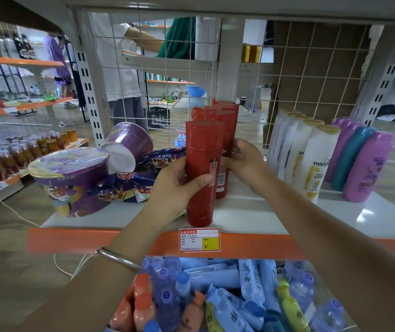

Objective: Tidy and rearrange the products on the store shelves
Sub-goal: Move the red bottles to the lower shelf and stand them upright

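Step in hand: I judge I am lining up the red bottles into a straight file running from the shelf's front edge toward the wire back.
Left hand (179, 185): curled around the front red bottle (202, 173), thumb across its label side, fingers behind; it stands upright near the shelf edge (143, 243), centre of the frame.
Right hand (242, 159): fingers wrapped on the second red bottle (225, 164), just behind the front one and touching it.
Row behind: more red bottles (225, 111) stand further back, centre of the frame.
Neighbours: white Pantene bottles (311, 159) right of centre; purple noodle bowls (72, 173) and snack packets (129, 185) lie jumbled at left.
Doing it well: I should keep both bottles upright, press their sides flush, turn labels forward, and set the front one above the price tag (199, 239).
Risk: these tall, narrow bottles could topple like dominoes if I push too hard.
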`<state>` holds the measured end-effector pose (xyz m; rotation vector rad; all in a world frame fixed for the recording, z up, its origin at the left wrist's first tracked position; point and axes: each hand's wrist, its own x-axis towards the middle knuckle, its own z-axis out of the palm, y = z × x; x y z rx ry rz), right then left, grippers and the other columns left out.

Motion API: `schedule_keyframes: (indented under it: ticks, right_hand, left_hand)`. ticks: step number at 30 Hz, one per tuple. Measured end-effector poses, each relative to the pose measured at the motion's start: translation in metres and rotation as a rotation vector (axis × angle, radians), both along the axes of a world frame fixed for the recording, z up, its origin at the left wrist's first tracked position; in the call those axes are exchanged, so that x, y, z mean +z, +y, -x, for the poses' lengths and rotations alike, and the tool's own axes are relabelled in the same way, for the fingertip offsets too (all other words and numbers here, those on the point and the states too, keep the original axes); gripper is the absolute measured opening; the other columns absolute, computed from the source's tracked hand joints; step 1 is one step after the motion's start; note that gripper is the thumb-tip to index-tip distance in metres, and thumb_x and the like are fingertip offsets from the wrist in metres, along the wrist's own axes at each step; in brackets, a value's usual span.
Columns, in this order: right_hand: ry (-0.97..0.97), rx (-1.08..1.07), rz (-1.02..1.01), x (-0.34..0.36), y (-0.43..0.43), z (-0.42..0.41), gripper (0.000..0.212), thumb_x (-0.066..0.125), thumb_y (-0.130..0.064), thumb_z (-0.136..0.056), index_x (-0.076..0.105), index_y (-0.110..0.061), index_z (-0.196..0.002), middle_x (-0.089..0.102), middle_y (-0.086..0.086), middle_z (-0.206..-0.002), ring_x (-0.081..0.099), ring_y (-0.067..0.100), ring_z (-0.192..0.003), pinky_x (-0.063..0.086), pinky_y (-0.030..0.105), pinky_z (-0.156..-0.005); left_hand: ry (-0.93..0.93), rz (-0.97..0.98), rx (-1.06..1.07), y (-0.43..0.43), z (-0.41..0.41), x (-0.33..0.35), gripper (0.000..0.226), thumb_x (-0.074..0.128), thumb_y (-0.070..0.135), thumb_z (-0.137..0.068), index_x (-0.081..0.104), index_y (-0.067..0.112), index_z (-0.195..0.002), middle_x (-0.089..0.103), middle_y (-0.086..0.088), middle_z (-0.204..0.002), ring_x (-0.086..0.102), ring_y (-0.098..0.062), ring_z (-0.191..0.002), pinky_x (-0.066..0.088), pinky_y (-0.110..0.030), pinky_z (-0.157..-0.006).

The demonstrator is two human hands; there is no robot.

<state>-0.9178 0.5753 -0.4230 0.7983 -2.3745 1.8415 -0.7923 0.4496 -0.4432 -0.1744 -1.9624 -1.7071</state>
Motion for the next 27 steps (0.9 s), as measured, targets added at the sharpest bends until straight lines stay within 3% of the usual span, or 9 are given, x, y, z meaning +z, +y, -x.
schedule_keyframes:
  ticks: [6,10,14,17,21,24,27]
  right_hand:
    - [0.019,-0.049,-0.035,-0.002,-0.01,-0.001,0.043,0.068,-0.009,-0.082,0.054,-0.012,-0.124,0.065,0.006,-0.12,0.061,0.021,-0.11,0.049,0.042,-0.099]
    - [0.07,-0.073,-0.066,-0.001,-0.01,-0.003,0.042,0.066,-0.014,-0.085,0.055,-0.014,-0.125,0.064,0.003,-0.12,0.06,0.02,-0.109,0.05,0.042,-0.097]
    - [0.084,-0.084,-0.099,-0.002,-0.011,-0.003,0.042,0.068,-0.018,-0.083,0.055,-0.017,-0.123,0.066,0.002,-0.119,0.061,0.019,-0.109,0.049,0.042,-0.097]
    - [0.064,-0.08,-0.085,-0.002,-0.009,-0.002,0.043,0.07,-0.02,-0.081,0.054,-0.018,-0.121,0.066,-0.003,-0.112,0.062,0.017,-0.105,0.05,0.042,-0.096]
    - [0.007,-0.054,-0.057,-0.002,-0.004,-0.003,0.048,0.074,-0.017,-0.077,0.048,-0.027,-0.116,0.055,-0.022,-0.092,0.057,0.01,-0.098,0.051,0.041,-0.095]
    - [-0.068,0.009,-0.081,-0.005,-0.002,0.0,0.052,0.076,-0.015,-0.076,0.04,-0.031,-0.11,0.053,-0.023,-0.091,0.054,-0.003,-0.087,0.048,0.033,-0.092]
    - [-0.104,0.106,-0.047,-0.014,-0.005,0.003,0.046,0.074,-0.004,-0.075,0.049,-0.021,-0.11,0.064,-0.013,-0.097,0.062,-0.003,-0.088,0.053,0.025,-0.089]
  left_hand:
    - [0.011,-0.02,-0.02,0.0,0.0,-0.004,0.033,0.07,0.021,-0.072,0.063,0.026,-0.104,0.072,0.008,-0.1,0.067,-0.005,-0.095,0.053,-0.027,-0.089]
    - [0.0,-0.05,-0.064,-0.001,0.001,-0.004,0.028,0.067,0.01,-0.078,0.063,0.024,-0.102,0.074,0.013,-0.09,0.067,-0.001,-0.089,0.054,-0.018,-0.081]
    - [-0.005,-0.055,-0.06,-0.002,0.003,-0.004,0.028,0.067,0.006,-0.08,0.063,0.022,-0.104,0.073,0.009,-0.093,0.067,-0.004,-0.09,0.054,-0.019,-0.08]
    - [-0.004,-0.041,-0.05,0.001,0.003,-0.005,0.03,0.068,0.012,-0.079,0.064,0.022,-0.106,0.073,0.007,-0.099,0.067,-0.006,-0.096,0.054,-0.021,-0.083]
    - [-0.011,-0.023,-0.042,0.002,0.005,-0.005,0.03,0.067,0.011,-0.08,0.064,0.021,-0.108,0.073,0.007,-0.101,0.067,-0.006,-0.098,0.053,-0.019,-0.084]
    - [-0.011,-0.054,-0.019,0.006,0.008,-0.006,0.032,0.067,0.01,-0.082,0.062,0.019,-0.112,0.072,0.003,-0.104,0.066,-0.011,-0.1,0.054,-0.018,-0.081]
    - [-0.054,-0.092,0.051,0.012,0.016,-0.008,0.045,0.073,0.014,-0.078,0.053,0.022,-0.118,0.066,0.001,-0.111,0.062,-0.011,-0.105,0.054,-0.021,-0.084]
